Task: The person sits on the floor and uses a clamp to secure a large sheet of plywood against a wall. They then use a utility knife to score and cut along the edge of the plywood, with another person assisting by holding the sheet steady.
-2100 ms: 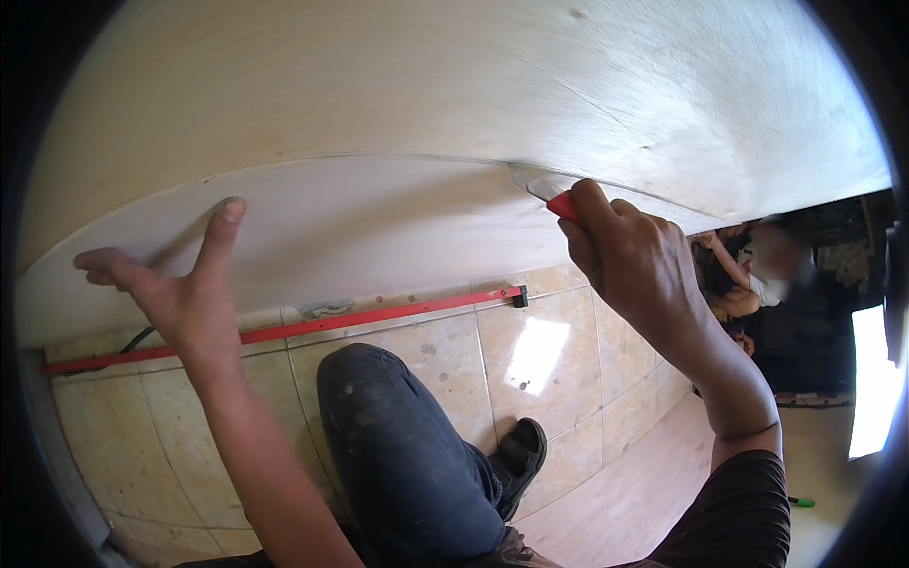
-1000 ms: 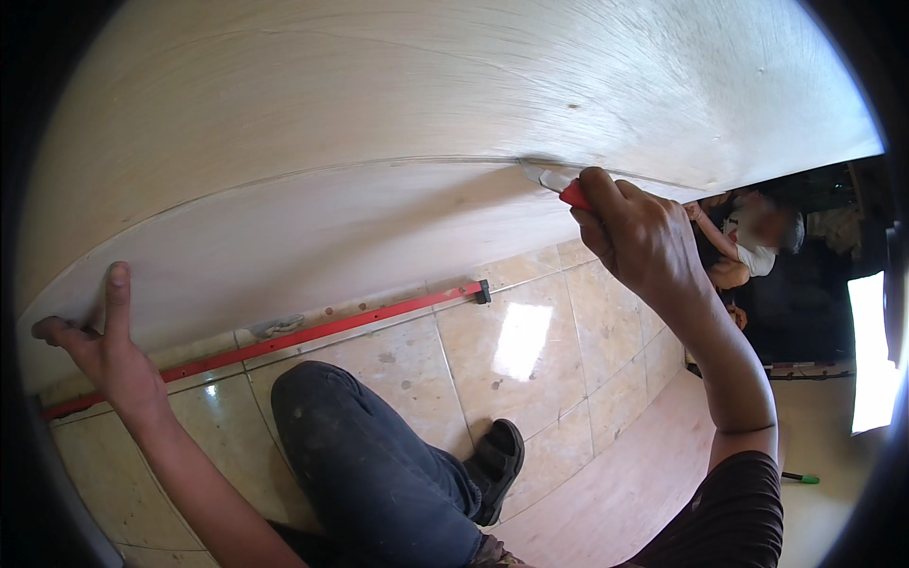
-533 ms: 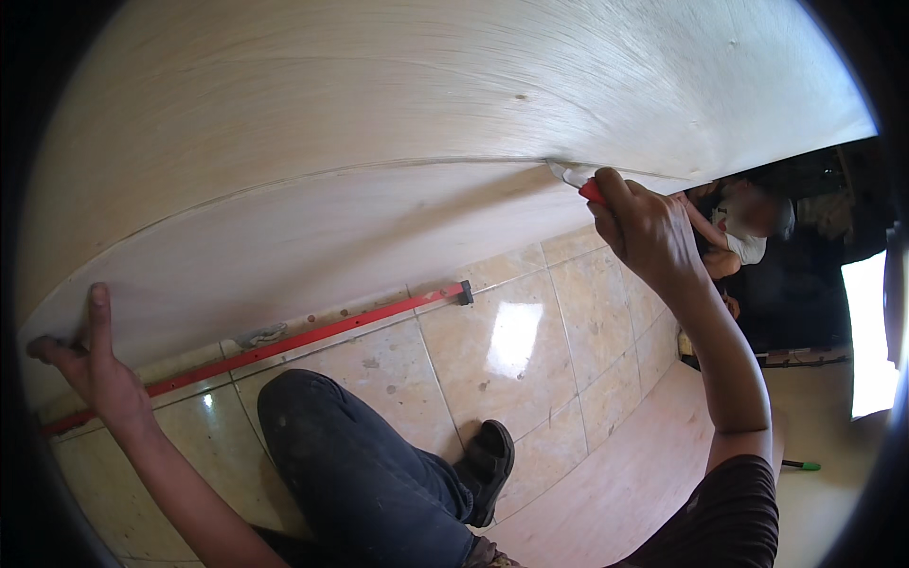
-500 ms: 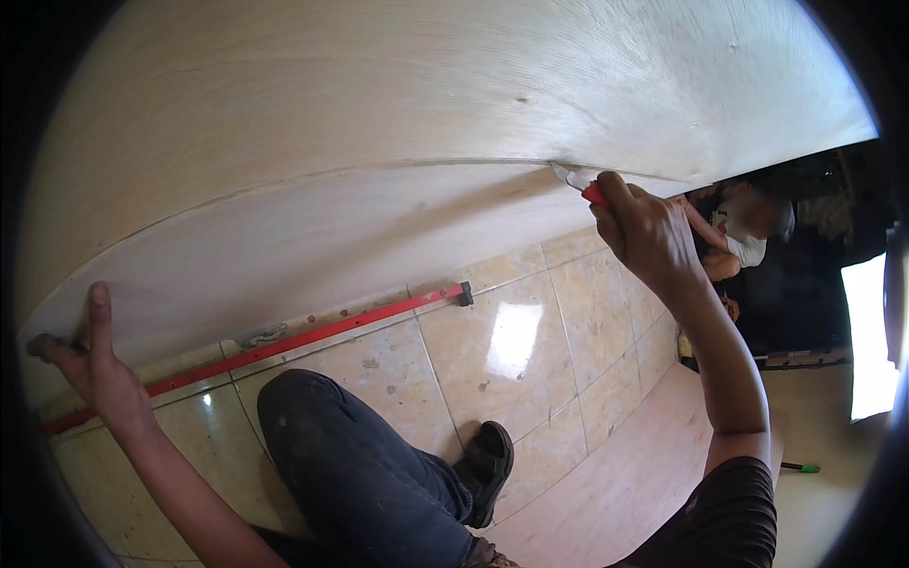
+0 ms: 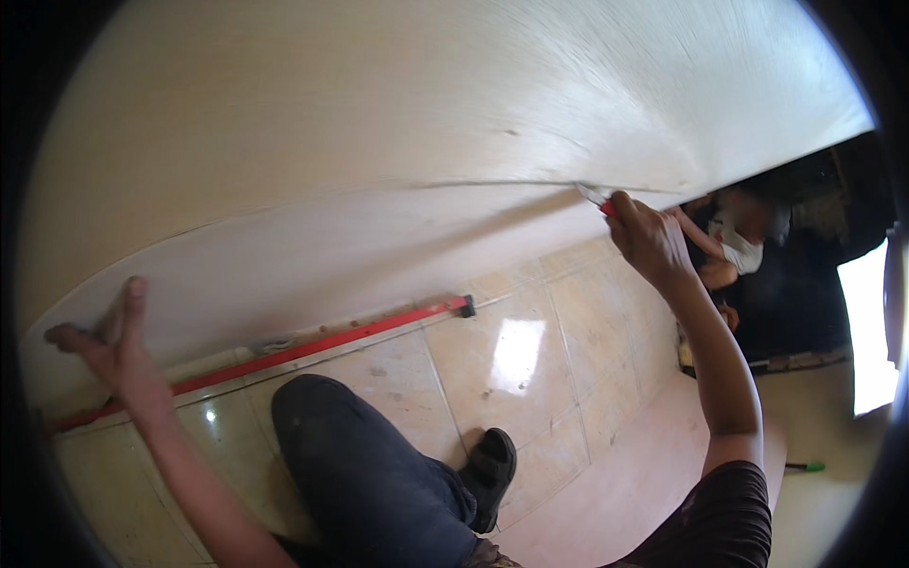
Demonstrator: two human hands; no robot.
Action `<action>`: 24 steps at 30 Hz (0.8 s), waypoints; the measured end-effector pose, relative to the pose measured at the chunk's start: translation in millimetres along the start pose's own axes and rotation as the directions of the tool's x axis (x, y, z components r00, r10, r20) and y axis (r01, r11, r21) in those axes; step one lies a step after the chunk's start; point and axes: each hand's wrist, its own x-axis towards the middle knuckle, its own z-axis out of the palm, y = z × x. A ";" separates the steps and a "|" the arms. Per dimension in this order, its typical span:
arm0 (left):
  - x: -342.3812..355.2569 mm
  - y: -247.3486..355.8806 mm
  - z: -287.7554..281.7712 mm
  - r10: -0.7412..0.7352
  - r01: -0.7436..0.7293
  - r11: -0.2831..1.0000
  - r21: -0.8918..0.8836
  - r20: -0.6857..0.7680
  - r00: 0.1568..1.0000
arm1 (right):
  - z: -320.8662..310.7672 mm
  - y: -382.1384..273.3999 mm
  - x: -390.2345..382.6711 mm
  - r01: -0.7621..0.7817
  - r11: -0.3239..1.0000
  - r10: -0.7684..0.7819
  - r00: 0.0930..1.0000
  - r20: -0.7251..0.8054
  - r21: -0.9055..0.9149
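Note:
My right hand grips a red-handled knife, its silver blade meeting a dark seam in a large pale wooden panel. That seam runs along the panel's lower part, above a lighter strip that reaches toward the floor. At the far left, my left hand lies against the strip with its fingers spread and thumb up, holding nothing. The blade's tip is small and hard to make out against the wood.
A red metal bar with a black end lies on the tiled floor along the panel's base. Another pale board lies at lower right. A green-tipped pen-like item is beyond it. Another person crouches at far right.
The knife in my right hand has shifted a little to the right along the seam. My left hand also appears slightly farther right, and the whole view has shifted a bit.

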 end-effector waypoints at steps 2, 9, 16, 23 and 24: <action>-5.7 18.4 -3.1 -0.035 0.035 0.999 0.002 -0.027 0.999 | 6.3 10.4 -5.3 -0.011 0.998 0.011 1.000 -0.003 -0.058; -18.9 11.9 -7.1 0.091 -0.091 0.992 0.091 0.005 0.996 | 17.0 -56.1 -77.3 0.112 0.946 -0.040 0.972 -0.233 0.305; -12.4 39.3 -20.5 -0.115 0.115 0.993 -0.003 -0.010 0.993 | -35.2 -393.5 61.9 0.212 0.553 0.276 0.866 -0.417 0.806; 1.1 0.9 -63.1 0.072 -0.077 0.987 0.138 0.036 0.997 | -35.2 -448.8 156.5 0.049 0.534 0.601 0.680 -0.420 0.844; -0.1 -30.5 -70.6 0.110 -0.115 0.986 0.117 0.046 0.993 | -32.0 -451.9 153.5 0.037 0.548 0.595 0.685 -0.420 0.836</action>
